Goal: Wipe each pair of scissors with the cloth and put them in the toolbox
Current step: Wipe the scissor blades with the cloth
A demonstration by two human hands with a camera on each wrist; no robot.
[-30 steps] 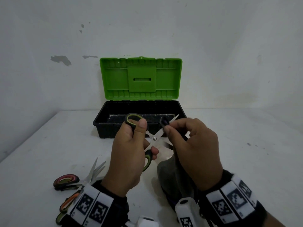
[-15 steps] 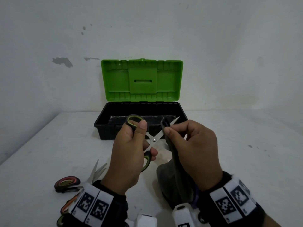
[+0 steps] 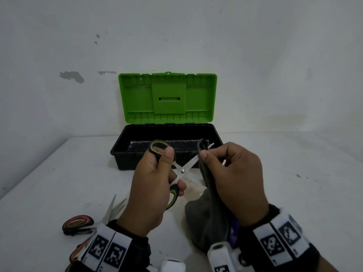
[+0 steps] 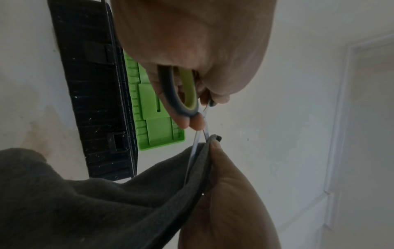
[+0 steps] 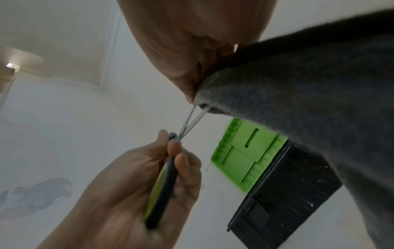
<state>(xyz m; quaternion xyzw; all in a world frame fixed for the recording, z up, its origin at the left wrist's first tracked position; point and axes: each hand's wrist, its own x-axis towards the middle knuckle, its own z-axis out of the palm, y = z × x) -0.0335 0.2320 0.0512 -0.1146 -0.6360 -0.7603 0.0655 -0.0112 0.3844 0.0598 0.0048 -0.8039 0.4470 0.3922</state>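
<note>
Held near the open toolbox [image 3: 169, 154], my left hand [image 3: 151, 193] grips the scissors [image 3: 181, 170] by their handles; my right hand [image 3: 235, 183] pinches soft cloth [image 3: 208, 218] around one stiff, sharp, likely slippery blade.

Your left hand [image 3: 151, 185] holds the green-and-black-handled steel scissors [image 3: 177, 173] left of your right hand [image 3: 233, 183], which pinches the dark grey fabric cloth [image 3: 208, 218]. Behind both sits the open green-lidded black plastic toolbox [image 3: 167, 134]; spare scissors [image 3: 82, 222] lie front-left on the white table [image 3: 294, 193].
</note>
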